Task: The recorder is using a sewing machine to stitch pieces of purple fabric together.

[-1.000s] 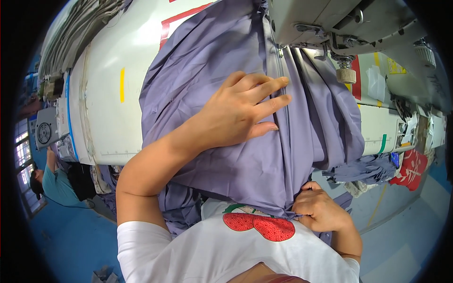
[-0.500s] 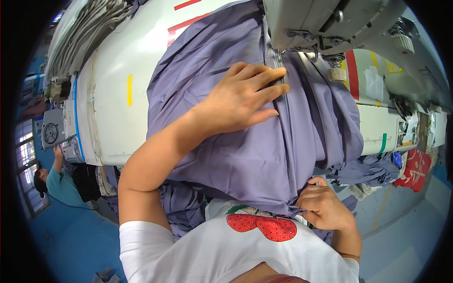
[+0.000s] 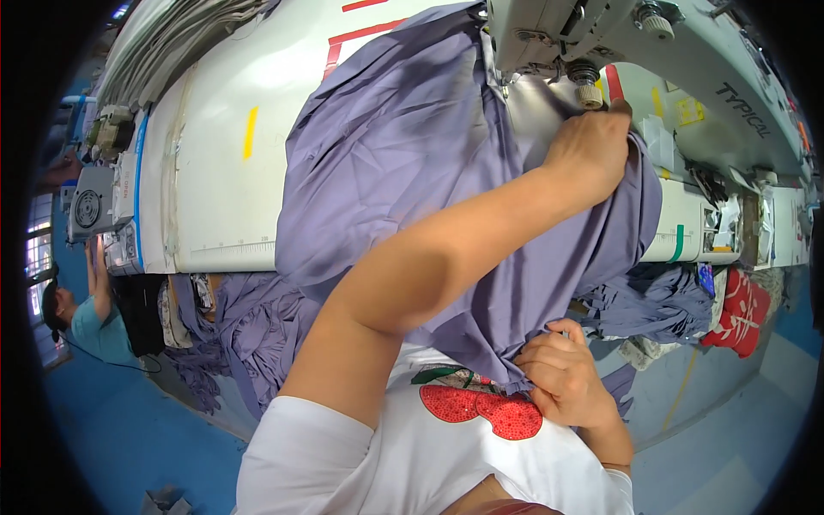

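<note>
A large piece of purple fabric (image 3: 386, 163) lies in folds over the white sewing table, partly under the sewing machine (image 3: 721, 77). My left hand (image 3: 590, 154) reaches across to the right of the machine's needle area. Its fingers are curled down on a fold of the fabric, with the fingertips partly hidden. Close to my body, my right hand (image 3: 562, 373) is closed on the fabric's front edge, which is bunched at the fingers.
A stack of grey cloth pieces (image 3: 176, 47) lies at the far left. More purple fabric (image 3: 266, 330) hangs below the table edge on the left, and a dark purple heap (image 3: 644, 300) sits at the right beside a red cloth (image 3: 740, 313). Another person (image 3: 99, 322) is at far left.
My left hand has gone from lying flat beside the seam to the right part of the fabric, gripping a fold. The fabric under the machine has shifted. My right hand keeps its hold.
</note>
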### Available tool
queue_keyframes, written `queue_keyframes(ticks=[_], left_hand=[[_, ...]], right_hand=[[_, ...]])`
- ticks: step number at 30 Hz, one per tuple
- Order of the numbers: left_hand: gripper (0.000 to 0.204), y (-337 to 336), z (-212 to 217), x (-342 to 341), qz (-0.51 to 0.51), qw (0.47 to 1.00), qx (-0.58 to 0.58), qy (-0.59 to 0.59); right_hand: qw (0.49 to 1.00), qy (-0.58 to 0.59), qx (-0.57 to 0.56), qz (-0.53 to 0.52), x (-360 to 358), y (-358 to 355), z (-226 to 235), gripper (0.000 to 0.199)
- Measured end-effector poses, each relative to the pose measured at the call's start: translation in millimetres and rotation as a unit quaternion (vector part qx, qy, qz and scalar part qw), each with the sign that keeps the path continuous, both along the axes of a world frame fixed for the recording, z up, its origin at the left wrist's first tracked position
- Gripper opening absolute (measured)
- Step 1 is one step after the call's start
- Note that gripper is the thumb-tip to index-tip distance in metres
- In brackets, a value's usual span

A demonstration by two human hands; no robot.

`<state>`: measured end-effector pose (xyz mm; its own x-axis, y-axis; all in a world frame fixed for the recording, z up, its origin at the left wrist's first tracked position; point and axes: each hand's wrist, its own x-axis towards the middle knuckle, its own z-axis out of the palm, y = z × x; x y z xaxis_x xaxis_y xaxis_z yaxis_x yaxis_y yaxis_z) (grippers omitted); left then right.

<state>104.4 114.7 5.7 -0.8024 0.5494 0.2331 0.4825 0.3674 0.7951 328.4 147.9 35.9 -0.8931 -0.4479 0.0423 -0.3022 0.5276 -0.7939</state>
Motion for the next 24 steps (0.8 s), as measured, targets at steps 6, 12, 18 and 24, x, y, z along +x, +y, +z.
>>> queue_keyframes(ticks=[6,12,18,24], left_hand=[[0.03,-80,-19,36,-0.134,0.976,0.078,0.152],[0.022,-150,-25,17,-0.107,0.94,-0.088,0.31],[0.02,-154,-28,10,-0.118,0.928,-0.083,0.344],[0.032,-155,-28,17,-0.146,0.952,-0.09,0.252]], right_hand=[[0.999,0.027,0.024,-0.003,4,-2,-16,0.016],[0.999,0.043,0.017,0.017,4,0,-18,0.016],[0.999,0.037,0.013,0.012,6,2,-18,0.014],[0.999,0.024,0.026,0.012,3,7,-21,0.012]])
